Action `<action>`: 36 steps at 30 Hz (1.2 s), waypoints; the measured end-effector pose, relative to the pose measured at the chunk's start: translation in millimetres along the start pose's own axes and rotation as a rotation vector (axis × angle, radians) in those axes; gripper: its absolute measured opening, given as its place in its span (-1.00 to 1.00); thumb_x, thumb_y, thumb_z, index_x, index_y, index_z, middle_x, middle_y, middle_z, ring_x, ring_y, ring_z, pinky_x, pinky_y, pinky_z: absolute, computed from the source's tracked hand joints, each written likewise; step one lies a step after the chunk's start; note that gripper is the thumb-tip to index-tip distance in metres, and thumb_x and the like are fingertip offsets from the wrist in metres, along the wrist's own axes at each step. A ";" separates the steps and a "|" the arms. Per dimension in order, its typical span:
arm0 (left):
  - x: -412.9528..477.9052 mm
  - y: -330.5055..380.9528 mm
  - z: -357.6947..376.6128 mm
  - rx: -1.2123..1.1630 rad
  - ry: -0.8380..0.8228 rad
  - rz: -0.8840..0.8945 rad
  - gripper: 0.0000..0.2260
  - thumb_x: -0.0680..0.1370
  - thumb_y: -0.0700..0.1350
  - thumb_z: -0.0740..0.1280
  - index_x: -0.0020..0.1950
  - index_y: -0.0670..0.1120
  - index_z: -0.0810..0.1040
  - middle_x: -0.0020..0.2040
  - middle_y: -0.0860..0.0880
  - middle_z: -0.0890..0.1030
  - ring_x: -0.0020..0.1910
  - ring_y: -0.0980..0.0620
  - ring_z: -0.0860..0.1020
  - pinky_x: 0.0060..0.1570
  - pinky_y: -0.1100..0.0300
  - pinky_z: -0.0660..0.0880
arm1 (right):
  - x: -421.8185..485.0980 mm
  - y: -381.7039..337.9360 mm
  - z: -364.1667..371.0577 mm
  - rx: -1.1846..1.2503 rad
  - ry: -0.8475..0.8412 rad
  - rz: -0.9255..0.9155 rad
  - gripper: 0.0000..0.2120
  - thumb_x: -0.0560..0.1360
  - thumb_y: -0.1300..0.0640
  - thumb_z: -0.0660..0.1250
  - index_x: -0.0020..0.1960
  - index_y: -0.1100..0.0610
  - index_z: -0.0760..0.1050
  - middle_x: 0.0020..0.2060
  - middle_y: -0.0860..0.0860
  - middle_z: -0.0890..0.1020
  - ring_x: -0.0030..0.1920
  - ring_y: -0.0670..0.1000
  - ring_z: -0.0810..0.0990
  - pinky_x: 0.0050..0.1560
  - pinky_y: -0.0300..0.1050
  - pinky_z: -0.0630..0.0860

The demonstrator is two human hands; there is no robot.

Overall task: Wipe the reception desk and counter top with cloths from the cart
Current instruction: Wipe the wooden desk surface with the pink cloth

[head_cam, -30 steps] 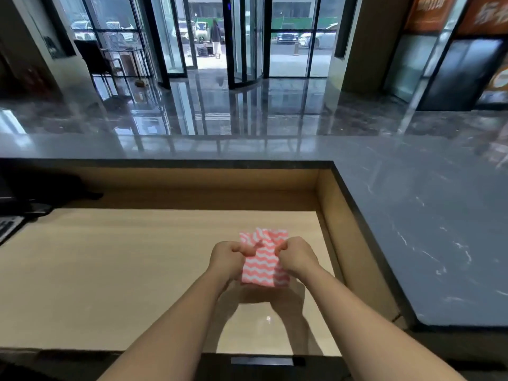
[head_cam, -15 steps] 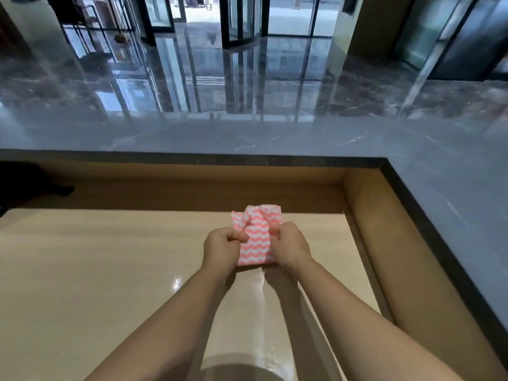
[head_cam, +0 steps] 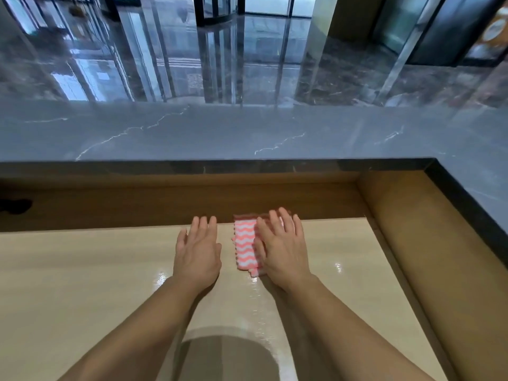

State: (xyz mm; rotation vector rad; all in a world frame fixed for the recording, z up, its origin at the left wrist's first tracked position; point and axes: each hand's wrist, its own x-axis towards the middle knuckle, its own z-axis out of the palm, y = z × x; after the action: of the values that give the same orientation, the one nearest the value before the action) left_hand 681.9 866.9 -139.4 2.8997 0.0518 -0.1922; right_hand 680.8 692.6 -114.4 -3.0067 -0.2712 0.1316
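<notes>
Left grip (head_cam: 198, 251): bare hand, fingers straight and close together, palm down on the pale worktop (head_cam: 82, 284), holding nothing; right grip (head_cam: 283, 248): fingers straight, slightly spread, pressing flat on the cloth (head_cam: 245, 243); count: one cloth, pink-and-white wave pattern, folded, lying on the worktop near its back wall, just beside the left grip but apart; one raised grey marble counter top (head_cam: 247, 133) behind.
</notes>
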 end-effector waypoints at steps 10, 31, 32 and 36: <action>2.3 -10.5 5.7 0.218 -0.166 0.037 -0.51 0.67 -0.01 -0.12 0.59 -0.01 -0.17 0.59 -0.04 -0.15 0.56 0.00 -0.18 0.50 0.00 -0.17 | 35.1 -23.5 42.4 -0.063 -0.166 -0.159 -0.44 0.64 -0.21 -0.20 0.59 -0.07 -0.12 0.57 0.07 0.06 0.55 0.16 -0.03 0.52 0.12 -0.20; 15.1 -1.4 2.3 0.209 -0.266 -0.005 -0.48 0.66 -0.04 -0.05 0.58 -0.03 -0.16 0.59 -0.05 -0.15 0.57 -0.03 -0.16 0.52 0.08 0.00 | 74.7 57.2 17.9 -0.162 -0.247 0.375 -0.60 0.62 -0.14 0.04 0.26 -0.05 0.55 0.29 0.05 0.56 0.31 0.22 0.47 0.29 0.10 0.22; 16.0 -2.2 2.2 0.206 -0.273 -0.006 -0.48 0.66 -0.04 -0.04 0.59 -0.03 -0.16 0.59 -0.05 -0.16 0.57 -0.02 -0.16 0.52 0.08 -0.01 | 73.5 31.6 24.4 -0.164 -0.197 0.292 -0.63 0.61 -0.10 0.06 0.20 -0.04 0.57 0.22 0.05 0.60 0.24 0.21 0.51 0.22 0.09 0.24; 18.3 -4.9 -0.8 0.186 -0.293 0.006 -0.48 0.66 -0.03 -0.03 0.59 -0.03 -0.14 0.59 -0.06 -0.13 0.57 -0.02 -0.15 0.52 0.11 -0.03 | 53.8 -47.7 48.8 -0.016 -0.041 -0.029 -0.62 0.65 -0.09 -0.05 0.32 0.00 0.40 0.25 0.11 0.50 0.26 0.21 0.38 0.35 0.19 0.12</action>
State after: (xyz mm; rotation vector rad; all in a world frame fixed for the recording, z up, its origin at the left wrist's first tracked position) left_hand 699.9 872.1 -142.3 3.0190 -0.0270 -0.6502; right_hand 720.6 754.5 -160.8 -3.0172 -0.3219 0.1900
